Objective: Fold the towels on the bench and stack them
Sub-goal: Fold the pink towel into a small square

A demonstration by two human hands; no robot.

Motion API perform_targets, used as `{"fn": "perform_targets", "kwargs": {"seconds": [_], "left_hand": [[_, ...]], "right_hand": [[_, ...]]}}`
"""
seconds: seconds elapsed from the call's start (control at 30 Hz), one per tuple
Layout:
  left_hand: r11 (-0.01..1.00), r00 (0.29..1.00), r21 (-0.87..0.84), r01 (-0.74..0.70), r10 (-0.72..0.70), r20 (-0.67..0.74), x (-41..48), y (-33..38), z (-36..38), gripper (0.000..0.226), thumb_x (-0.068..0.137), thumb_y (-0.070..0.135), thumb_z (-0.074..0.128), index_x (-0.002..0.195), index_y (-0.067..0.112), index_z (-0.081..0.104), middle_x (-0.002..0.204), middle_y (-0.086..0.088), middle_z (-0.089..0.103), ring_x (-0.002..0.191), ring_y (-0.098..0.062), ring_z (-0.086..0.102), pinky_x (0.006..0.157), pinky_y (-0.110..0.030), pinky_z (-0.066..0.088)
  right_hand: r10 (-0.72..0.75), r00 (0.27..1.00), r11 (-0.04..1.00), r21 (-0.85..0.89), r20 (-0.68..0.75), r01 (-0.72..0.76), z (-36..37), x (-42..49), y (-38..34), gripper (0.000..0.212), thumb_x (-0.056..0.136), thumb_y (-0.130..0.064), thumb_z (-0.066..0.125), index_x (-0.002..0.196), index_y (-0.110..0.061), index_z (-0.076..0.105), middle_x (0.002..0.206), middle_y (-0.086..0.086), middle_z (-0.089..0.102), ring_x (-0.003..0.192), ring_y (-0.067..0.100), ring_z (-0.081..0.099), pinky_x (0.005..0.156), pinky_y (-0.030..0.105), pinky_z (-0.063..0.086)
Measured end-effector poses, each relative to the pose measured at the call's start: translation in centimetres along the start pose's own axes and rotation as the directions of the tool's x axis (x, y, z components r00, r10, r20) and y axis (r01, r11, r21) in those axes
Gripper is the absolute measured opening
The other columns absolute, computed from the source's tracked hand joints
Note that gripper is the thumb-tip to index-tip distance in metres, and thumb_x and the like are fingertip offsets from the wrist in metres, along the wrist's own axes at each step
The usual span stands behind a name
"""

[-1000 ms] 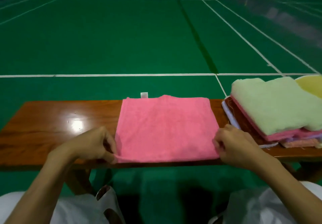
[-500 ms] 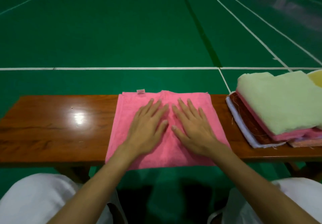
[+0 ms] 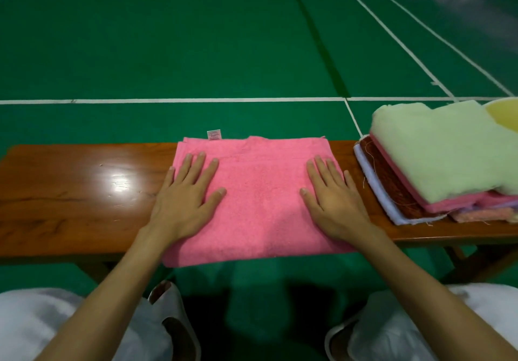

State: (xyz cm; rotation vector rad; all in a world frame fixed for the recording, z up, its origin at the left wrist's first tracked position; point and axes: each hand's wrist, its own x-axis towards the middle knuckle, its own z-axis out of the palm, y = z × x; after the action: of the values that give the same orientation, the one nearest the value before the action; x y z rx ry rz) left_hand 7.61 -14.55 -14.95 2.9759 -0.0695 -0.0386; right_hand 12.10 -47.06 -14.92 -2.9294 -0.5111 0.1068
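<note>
A folded pink towel (image 3: 259, 200) lies flat across the middle of the brown wooden bench (image 3: 70, 192), its near edge hanging slightly over the front. A small white label sticks out at its far left corner. My left hand (image 3: 186, 198) presses flat on the towel's left side, fingers straight and spread. My right hand (image 3: 333, 198) presses flat on its right side in the same way. At the bench's right end sits a stack of folded towels (image 3: 443, 161) with a pale green one on top and pink, brown and white ones beneath.
A pale yellow rim (image 3: 504, 113) shows behind the stack at the right edge. Green court floor (image 3: 196, 52) with white lines lies beyond the bench. My white-clothed knees (image 3: 42, 324) sit below the bench's front edge.
Both hands went from pinching the towel's near corners to lying flat at its middle, then slid apart to its left and right sides.
</note>
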Motion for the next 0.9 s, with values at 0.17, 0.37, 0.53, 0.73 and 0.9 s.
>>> {"fn": "perform_targets", "kwargs": {"seconds": [0.17, 0.37, 0.53, 0.73, 0.9], "left_hand": [[0.999, 1.0, -0.037, 0.0, 0.0, -0.005, -0.1, 0.2, -0.2, 0.08, 0.093, 0.077, 0.003, 0.163, 0.038, -0.004, 0.169, 0.005, -0.015, 0.156, -0.016, -0.019, 0.127, -0.048, -0.008], [0.895, 0.989, -0.445, 0.026, -0.089, -0.122, -0.8, 0.3, -2.2, 0.071, 0.096, 0.062, 0.035, 0.155, 0.023, 0.044, 0.165, -0.002, 0.033, 0.154, -0.024, 0.026, 0.125, -0.055, 0.021], [0.875, 0.88, -0.384, 0.295, -0.405, -0.247, -1.9, 0.0, -3.3, 0.041, 0.093, 0.039, 0.068, 0.121, 0.009, 0.062, 0.118, -0.008, 0.057, 0.114, -0.029, 0.053, 0.089, -0.043, 0.046], [0.833, 0.862, -0.409, 0.373, -0.474, -0.178, -2.0, -0.2, -2.5, 0.038, 0.083, 0.048, 0.079, 0.098, 0.016, 0.067, 0.103, -0.001, 0.064, 0.092, -0.023, 0.062, 0.074, -0.041, 0.054], [0.796, 0.859, -0.526, 0.298, -0.464, -0.215, -1.9, 0.9, -3.3, 0.011, 0.09, 0.018, 0.072, 0.081, 0.017, 0.067, 0.077, 0.002, 0.067, 0.071, -0.016, 0.062, 0.051, -0.021, 0.038]], "right_hand": [[0.007, 1.0, 1.0, -0.021, 0.013, -0.007, -0.3, 0.0, -0.3, 0.078, 0.098, -0.062, 0.005, 0.165, -0.021, -0.002, 0.172, 0.0, -0.01, 0.158, 0.017, -0.012, 0.127, 0.049, -0.003], [0.023, 0.996, 0.969, 0.246, -0.083, -0.002, -2.1, -0.1, -0.1, 0.074, 0.101, -0.055, 0.03, 0.162, -0.014, 0.026, 0.171, 0.007, 0.015, 0.157, 0.023, 0.013, 0.127, 0.048, 0.013], [0.198, 0.946, 0.964, 0.227, -0.257, -0.141, -2.1, 1.2, 0.4, 0.053, 0.097, -0.029, 0.062, 0.139, 0.001, 0.049, 0.137, 0.023, 0.053, 0.13, 0.04, 0.048, 0.111, 0.048, 0.039], [0.364, 0.903, 0.925, 0.201, -0.23, -0.322, -2.5, 2.1, -0.2, 0.037, 0.091, -0.039, 0.066, 0.107, -0.005, 0.065, 0.106, 0.016, 0.063, 0.099, 0.034, 0.06, 0.082, 0.044, 0.053], [0.369, 0.901, 0.874, 0.414, -0.228, -0.253, -2.8, 1.9, -0.2, 0.019, 0.091, -0.017, 0.065, 0.08, -0.003, 0.061, 0.075, 0.013, 0.063, 0.07, 0.029, 0.061, 0.059, 0.04, 0.048]]}}
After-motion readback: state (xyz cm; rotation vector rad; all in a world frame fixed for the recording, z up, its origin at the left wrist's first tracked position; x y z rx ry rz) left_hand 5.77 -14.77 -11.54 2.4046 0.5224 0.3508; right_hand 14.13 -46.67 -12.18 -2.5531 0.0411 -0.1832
